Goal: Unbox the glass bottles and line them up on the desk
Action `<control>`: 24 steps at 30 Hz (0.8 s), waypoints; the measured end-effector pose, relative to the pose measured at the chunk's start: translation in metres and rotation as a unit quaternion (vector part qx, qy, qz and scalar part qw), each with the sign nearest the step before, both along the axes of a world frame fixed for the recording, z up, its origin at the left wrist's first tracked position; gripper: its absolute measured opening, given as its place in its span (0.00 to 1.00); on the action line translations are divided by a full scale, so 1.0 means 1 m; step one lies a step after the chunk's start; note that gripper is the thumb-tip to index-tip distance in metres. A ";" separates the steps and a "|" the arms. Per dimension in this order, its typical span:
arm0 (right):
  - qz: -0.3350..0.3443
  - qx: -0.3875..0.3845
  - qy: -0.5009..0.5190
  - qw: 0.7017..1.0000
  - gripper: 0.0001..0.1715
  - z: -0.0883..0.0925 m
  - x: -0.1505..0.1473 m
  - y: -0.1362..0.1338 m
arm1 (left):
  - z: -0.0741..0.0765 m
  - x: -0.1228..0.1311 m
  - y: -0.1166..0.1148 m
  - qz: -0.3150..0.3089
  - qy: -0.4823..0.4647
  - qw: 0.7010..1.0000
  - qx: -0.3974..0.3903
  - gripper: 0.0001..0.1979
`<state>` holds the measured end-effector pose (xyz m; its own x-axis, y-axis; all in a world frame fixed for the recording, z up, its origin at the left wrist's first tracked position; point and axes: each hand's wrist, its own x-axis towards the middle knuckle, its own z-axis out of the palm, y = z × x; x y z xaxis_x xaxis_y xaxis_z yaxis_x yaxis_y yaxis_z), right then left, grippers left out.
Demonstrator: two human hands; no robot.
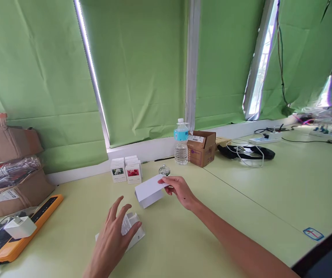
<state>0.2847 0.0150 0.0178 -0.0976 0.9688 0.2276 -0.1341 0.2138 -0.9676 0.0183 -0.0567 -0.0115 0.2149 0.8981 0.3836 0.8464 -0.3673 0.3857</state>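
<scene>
As the right hand (181, 193) pinches a white carton (150, 188) between its fingers, the left hand (112, 232) spreads empty fingers over printed packaging (128, 221)

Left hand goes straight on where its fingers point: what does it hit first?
Likely the folded white card in the right hand, near its left end. Depth is unclear; the left hand might pass beside it toward the red-flower box.
</scene>
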 end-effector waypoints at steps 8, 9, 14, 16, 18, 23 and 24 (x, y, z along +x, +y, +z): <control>0.178 0.006 0.062 0.982 0.18 0.018 -0.017 -0.029 | 0.014 0.005 -0.007 -0.059 0.008 0.996 0.072 0.20; 0.191 0.009 0.071 0.979 0.18 0.019 -0.017 -0.032 | 0.013 0.004 -0.006 -0.057 -0.007 0.996 0.070 0.19; 0.205 0.033 0.071 0.976 0.32 0.018 -0.023 -0.036 | 0.014 0.002 -0.002 0.017 -0.126 0.990 0.062 0.17; 0.183 0.037 0.010 0.982 0.27 0.013 -0.027 -0.035 | 0.016 0.000 0.000 0.053 -0.188 0.980 0.041 0.20; 0.165 0.031 -0.076 0.983 0.21 0.008 -0.030 -0.034 | 0.017 -0.001 0.002 0.065 -0.250 0.966 0.005 0.23; 0.159 0.031 -0.228 0.960 0.22 0.000 -0.031 -0.034 | 0.017 -0.003 0.005 0.031 -0.381 0.921 -0.079 0.30; 0.163 0.035 -0.231 0.959 0.23 0.000 -0.030 -0.034 | 0.017 -0.005 0.007 0.035 -0.387 0.918 -0.080 0.30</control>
